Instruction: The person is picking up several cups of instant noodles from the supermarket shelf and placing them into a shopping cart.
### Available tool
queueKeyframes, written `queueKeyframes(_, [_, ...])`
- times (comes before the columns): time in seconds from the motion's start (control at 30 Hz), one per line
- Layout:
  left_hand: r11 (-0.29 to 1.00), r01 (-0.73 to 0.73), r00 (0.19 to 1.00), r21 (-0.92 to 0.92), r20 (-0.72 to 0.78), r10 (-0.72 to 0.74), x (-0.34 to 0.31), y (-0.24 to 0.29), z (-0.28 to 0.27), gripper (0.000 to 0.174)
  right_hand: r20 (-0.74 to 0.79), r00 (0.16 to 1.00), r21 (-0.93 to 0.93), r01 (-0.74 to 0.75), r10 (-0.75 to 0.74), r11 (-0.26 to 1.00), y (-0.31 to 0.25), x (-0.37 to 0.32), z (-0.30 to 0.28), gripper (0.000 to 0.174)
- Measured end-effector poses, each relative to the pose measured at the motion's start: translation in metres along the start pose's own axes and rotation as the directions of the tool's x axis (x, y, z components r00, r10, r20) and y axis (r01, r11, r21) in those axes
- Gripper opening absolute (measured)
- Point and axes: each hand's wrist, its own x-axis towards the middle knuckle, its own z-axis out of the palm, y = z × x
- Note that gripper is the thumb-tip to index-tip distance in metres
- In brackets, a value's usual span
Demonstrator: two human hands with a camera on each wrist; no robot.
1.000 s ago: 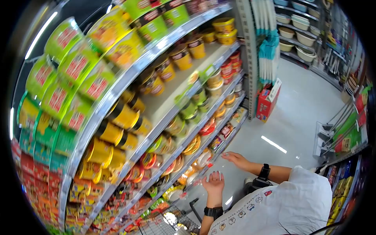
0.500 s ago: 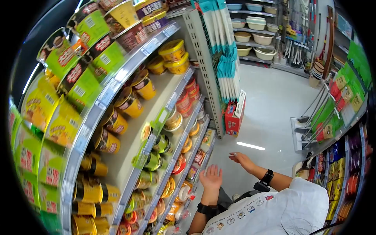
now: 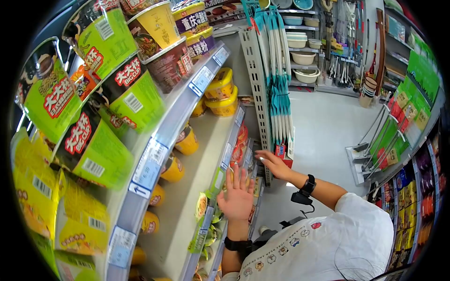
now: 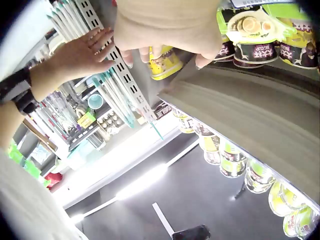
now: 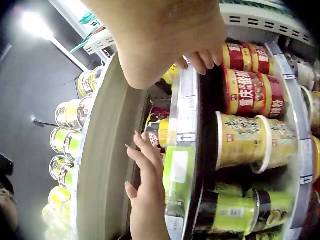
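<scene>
White printed T-shirt [image 3: 323, 243], black wrist straps [image 3: 238, 245], dangling black cable [image 3: 307, 210].

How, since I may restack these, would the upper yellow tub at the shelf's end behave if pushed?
The upper yellow tub looks stiff, so would probably hold its shape. Nothing visible fastens it to the lower tub, so it may slide off. Being round, it could roll if tipped over.

– What do you see on the grey shelf [image 3: 176, 225]?
– Yellow noodle cups [image 3: 187, 140], with printed labels. They are standing in a row toward its back.
– And the yellow tubs [image 3: 220, 85]?
– Two are stacked, with lids on, at the shelf's far end.
</scene>
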Motion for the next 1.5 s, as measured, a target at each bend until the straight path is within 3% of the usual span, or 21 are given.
queueKeyframes(0.17, [0.996, -0.031, 1.000, 0.088, 0.002, 0.031, 0.019, 0.027, 0.004, 0.069, -0.020, 0.986, 0.113, 0.167, -0.166, 0.979, -0.015, 0.065, 0.004, 0.041])
queueKeyframes(0.33, [0.943, -0.147, 0.989, 0.300, 0.032, 0.144, 0.045, 0.039, 0.007, 0.070, -0.182, 0.954, 0.091, 0.258, -0.238, 0.962, -0.019, 0.136, -0.007, 0.045])
queueKeyframes(0.4, [0.939, -0.157, 0.987, 0.307, 0.027, 0.156, 0.059, 0.042, 0.005, 0.070, -0.217, 0.931, 0.127, 0.324, -0.292, 0.938, -0.020, 0.160, -0.009, 0.050])
queueKeyframes(0.63, [0.857, -0.342, 0.937, 0.386, 0.072, 0.342, 0.116, 0.042, 0.009, 0.070, -0.248, 0.859, -0.222, 0.400, -0.449, 0.889, -0.021, 0.227, -0.021, 0.060])
queueKeyframes(0.67, [0.852, -0.349, 0.933, 0.391, 0.066, 0.353, 0.126, 0.041, 0.010, 0.070, -0.236, 0.851, -0.197, 0.430, -0.468, 0.881, -0.017, 0.237, -0.023, 0.060])
queueKeyframes(0.8, [0.857, -0.340, 0.930, 0.387, 0.001, 0.368, 0.150, 0.037, 0.009, 0.069, -0.246, 0.866, -0.197, 0.396, -0.436, 0.897, -0.015, 0.254, -0.027, 0.055])
queueKeyframes(0.9, [0.863, -0.351, 0.919, 0.363, -0.042, 0.391, 0.160, 0.040, 0.008, 0.068, -0.311, 0.901, -0.007, 0.315, -0.301, 0.949, -0.003, 0.274, -0.030, 0.051])
queueKeyframes(0.93, [0.865, -0.357, 0.914, 0.354, -0.061, 0.402, 0.161, 0.040, 0.008, 0.068, -0.347, 0.878, 0.015, 0.357, -0.330, 0.934, -0.001, 0.277, -0.029, 0.047])
queueKeyframes(1.1, [0.850, -0.393, 0.880, 0.350, -0.124, 0.458, 0.160, 0.043, -0.001, 0.065, -0.334, 0.928, 0.315, 0.277, -0.167, 0.908, -0.019, 0.280, -0.030, 0.043])
queueKeyframes(1.17, [0.839, -0.404, 0.866, 0.363, -0.142, 0.479, 0.160, 0.044, -0.004, 0.064, -0.365, 0.923, 0.371, 0.263, -0.120, 0.891, -0.014, 0.290, -0.032, 0.043])
queueKeyframes(1.2, [0.830, -0.410, 0.858, 0.379, -0.148, 0.492, 0.160, 0.045, -0.004, 0.065, -0.404, 0.906, 0.278, 0.250, -0.124, 0.927, -0.009, 0.298, -0.037, 0.045])
queueKeyframes(1.3, [0.784, -0.418, 0.836, 0.459, -0.144, 0.530, 0.161, 0.048, -0.004, 0.064, -0.362, 0.931, 0.403, 0.208, -0.054, 0.891, -0.001, 0.305, -0.045, 0.047])
queueKeyframes(1.4, [0.764, -0.410, 0.828, 0.499, -0.149, 0.541, 0.159, 0.050, -0.010, 0.062, -0.317, 0.947, 0.360, 0.174, -0.055, 0.917, 0.004, 0.315, -0.047, 0.048])
queueKeyframes(1.5, [0.756, -0.370, 0.842, 0.540, -0.150, 0.518, 0.155, 0.051, -0.015, 0.061, -0.277, 0.961, 0.506, 0.123, 0.026, 0.854, 0.004, 0.321, -0.050, 0.050])
